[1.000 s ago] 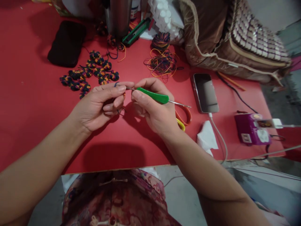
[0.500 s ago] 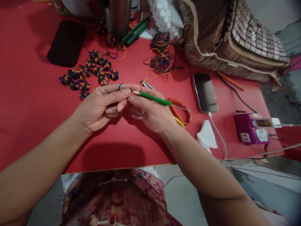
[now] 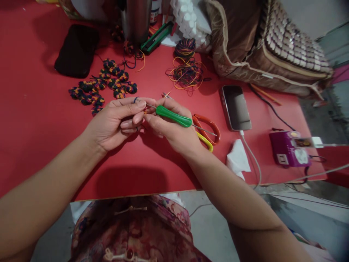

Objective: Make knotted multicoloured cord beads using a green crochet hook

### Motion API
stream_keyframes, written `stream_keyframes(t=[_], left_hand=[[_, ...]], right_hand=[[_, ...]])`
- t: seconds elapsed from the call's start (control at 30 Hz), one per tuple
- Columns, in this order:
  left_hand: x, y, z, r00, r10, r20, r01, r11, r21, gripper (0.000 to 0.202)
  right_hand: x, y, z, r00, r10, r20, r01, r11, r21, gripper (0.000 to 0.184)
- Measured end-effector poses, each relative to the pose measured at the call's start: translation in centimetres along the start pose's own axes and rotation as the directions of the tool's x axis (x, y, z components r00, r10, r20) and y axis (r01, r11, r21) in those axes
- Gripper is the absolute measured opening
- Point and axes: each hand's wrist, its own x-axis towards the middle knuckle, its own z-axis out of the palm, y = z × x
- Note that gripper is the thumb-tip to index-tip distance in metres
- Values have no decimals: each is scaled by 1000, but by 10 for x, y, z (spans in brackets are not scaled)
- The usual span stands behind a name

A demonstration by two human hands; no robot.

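Note:
My right hand [image 3: 174, 131] grips a crochet hook with a green handle [image 3: 173, 116], its metal tip pointing left. My left hand [image 3: 117, 122] is pinched shut around a tiny bit of multicoloured yarn work [image 3: 144, 110] where the hook's tip meets its fingertips; a yarn loop sits over its index finger. Both hands hover just above the red table [image 3: 40, 138]. A thin yarn strand runs back from them to a tangle of orange, purple and dark yarn [image 3: 188, 72].
Several small crocheted pieces [image 3: 103, 85] lie left of the hands, a black pouch [image 3: 76, 49] behind them. Orange and yellow scissors [image 3: 207, 133] lie under my right hand. A phone [image 3: 236, 107], tissue [image 3: 237, 160], purple power adapter [image 3: 289, 153], brown beaded bag [image 3: 272, 47] and metal flask [image 3: 136, 20] stand around.
The hook's handle has tilted and shifted slightly left and down as my right hand worked it against the left fingertips. The left hand stayed almost still.

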Motion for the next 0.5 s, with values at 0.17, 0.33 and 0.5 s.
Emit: stream_keyframes(t=[0.17,0.33,0.5], left_hand=[[0,1,-2,1000,-1,3,1,1000,3,12],[-1,-3,-4,998,31,55,-34,998,56,17],[-2,-4,-3,995,64,75,-73,989,125,22]], right_hand=[[2,10,-2,992,-125,17,123,989,85,40],[3,10,-1,948,-317,-29,318,948,37,19],[6,9,-3,959,-283,-22,284,957,58,22]])
